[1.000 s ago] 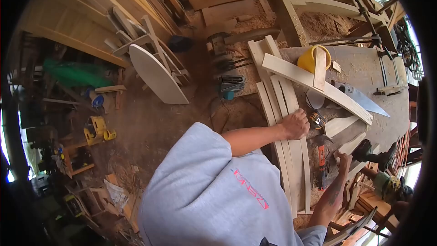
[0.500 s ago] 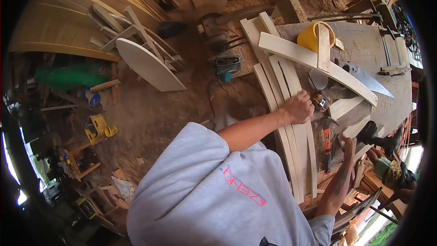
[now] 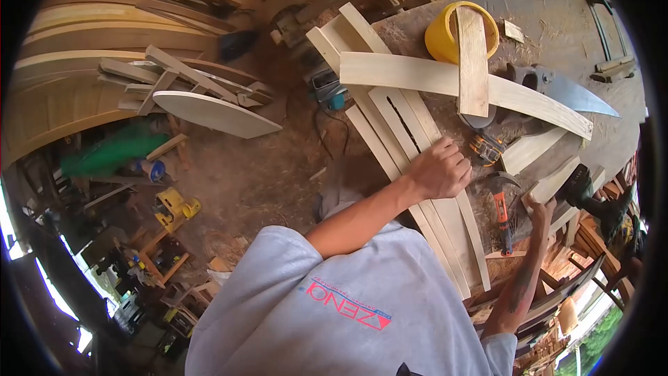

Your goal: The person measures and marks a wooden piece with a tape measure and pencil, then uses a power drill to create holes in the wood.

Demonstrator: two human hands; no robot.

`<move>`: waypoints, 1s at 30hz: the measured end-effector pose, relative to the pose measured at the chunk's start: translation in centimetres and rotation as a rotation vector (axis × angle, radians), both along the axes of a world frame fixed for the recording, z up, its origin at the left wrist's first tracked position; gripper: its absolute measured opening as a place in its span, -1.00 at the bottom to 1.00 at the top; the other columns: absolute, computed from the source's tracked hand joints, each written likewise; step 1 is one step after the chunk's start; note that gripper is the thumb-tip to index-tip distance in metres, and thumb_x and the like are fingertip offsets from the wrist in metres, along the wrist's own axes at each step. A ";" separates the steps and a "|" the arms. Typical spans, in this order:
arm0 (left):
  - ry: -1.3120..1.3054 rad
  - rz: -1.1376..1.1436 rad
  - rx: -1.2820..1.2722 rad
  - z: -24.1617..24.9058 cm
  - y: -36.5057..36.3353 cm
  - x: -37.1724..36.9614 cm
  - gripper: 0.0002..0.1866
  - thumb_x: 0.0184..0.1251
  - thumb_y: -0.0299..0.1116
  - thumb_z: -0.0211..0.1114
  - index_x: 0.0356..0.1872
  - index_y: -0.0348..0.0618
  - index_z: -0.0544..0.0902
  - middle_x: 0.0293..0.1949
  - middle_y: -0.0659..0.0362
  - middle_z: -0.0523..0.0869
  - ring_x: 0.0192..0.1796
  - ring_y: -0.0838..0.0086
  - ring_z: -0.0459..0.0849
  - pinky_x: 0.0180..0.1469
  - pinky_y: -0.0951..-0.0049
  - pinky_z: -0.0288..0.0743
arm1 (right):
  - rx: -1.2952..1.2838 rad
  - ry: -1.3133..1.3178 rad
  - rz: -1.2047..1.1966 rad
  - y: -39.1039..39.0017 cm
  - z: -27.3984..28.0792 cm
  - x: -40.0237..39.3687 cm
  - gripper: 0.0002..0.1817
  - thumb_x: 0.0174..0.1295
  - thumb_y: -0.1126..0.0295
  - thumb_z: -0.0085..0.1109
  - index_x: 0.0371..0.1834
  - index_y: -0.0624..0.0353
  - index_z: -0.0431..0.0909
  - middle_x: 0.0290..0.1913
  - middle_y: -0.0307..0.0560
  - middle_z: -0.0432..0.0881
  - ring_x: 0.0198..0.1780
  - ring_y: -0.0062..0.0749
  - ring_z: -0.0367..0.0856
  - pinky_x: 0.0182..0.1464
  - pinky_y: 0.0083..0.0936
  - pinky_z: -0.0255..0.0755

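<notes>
My left hand [image 3: 441, 169] is closed in a fist over the long pale wooden slats [image 3: 396, 122]. Whatever its fingers hold, if anything, is hidden. One slat has a narrow dark slot just beyond the fist. My right hand [image 3: 539, 207] grips the near end of a short pale wood piece [image 3: 554, 182] at the bench's right side. Between the hands lies a claw hammer [image 3: 501, 212] with an orange and black handle. An orange-and-black tool [image 3: 486, 147], partly in shadow, sits just past my left fist. A curved board [image 3: 410, 74] crosses the slats.
A yellow bucket [image 3: 441, 35] stands on the bench with a short board [image 3: 473, 63] leaning over it. A handsaw [image 3: 567, 90] lies to its right. A teal power tool [image 3: 327, 90] is left of the slats. Part of another person [image 3: 630, 237] shows at far right.
The view has turned, so the bench and slats appear shifted left and more slanted. My left hand remains over the slats, and my right hand still holds the short wood piece.
</notes>
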State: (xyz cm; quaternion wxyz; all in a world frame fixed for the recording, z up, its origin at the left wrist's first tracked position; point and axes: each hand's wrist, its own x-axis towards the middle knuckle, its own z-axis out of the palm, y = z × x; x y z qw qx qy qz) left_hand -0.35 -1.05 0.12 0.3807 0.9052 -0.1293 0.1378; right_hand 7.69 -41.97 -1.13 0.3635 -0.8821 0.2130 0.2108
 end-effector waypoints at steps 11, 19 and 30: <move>0.047 -0.012 -0.065 0.6 0.2 0.4 -0.78 0.12 -0.44 0.40 -0.62 -0.11 0.54 -0.63 0.20 0.54 -0.47 0.37 0.55 -0.08 0.34 0.51 | -0.124 0.016 -0.033 1.0 0.9 -0.8 -0.12 0.13 0.38 0.48 0.46 0.45 0.18 0.31 0.13 0.47 0.31 -0.17 0.47 0.40 -0.35 0.28; 0.081 -0.025 -0.060 0.7 0.3 0.4 -0.84 0.09 -0.45 0.42 -0.58 -0.13 0.60 -0.62 0.22 0.56 -0.45 0.39 0.57 -0.11 0.36 0.50 | -0.093 -0.006 -0.098 1.4 0.9 -1.1 -0.07 0.12 0.38 0.51 0.49 0.46 0.15 0.31 0.21 0.48 0.31 -0.09 0.48 0.41 -0.34 0.27; 0.085 -0.006 -0.066 0.7 0.2 0.3 -0.84 0.10 -0.45 0.42 -0.58 -0.14 0.61 -0.62 0.23 0.57 -0.47 0.42 0.56 -0.09 0.38 0.49 | -0.130 -0.010 -0.075 1.5 1.0 -1.0 -0.06 0.12 0.36 0.52 0.49 0.49 0.14 0.30 0.25 0.48 0.31 -0.06 0.49 0.41 -0.33 0.28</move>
